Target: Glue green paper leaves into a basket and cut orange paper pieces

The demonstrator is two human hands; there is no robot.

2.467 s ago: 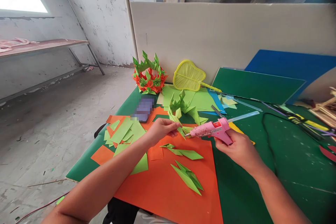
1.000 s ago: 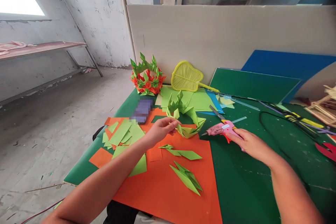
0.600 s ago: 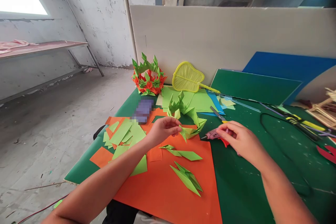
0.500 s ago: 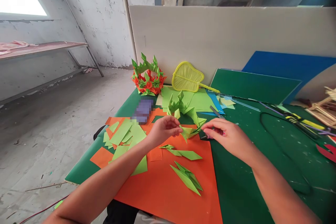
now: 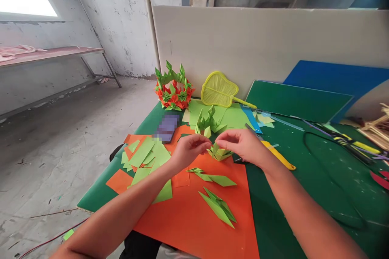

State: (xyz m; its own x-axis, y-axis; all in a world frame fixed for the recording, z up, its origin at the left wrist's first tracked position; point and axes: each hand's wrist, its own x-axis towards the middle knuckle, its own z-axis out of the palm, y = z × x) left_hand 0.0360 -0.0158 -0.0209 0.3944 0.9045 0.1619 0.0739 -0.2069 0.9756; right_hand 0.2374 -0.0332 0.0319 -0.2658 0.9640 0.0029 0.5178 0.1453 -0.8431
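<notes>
Head view: my left hand (image 5: 193,150) and right hand (image 5: 243,147) each pinch the near side of the green paper ring (image 5: 221,155) between thumb and fingers. The ring stands at the far edge of the orange sheet (image 5: 194,226). Folded green pieces (image 5: 217,207) lie on the sheet; a yellow-handled tool (image 5: 278,156) rests on the counter (image 5: 273,228) to its right.
</notes>
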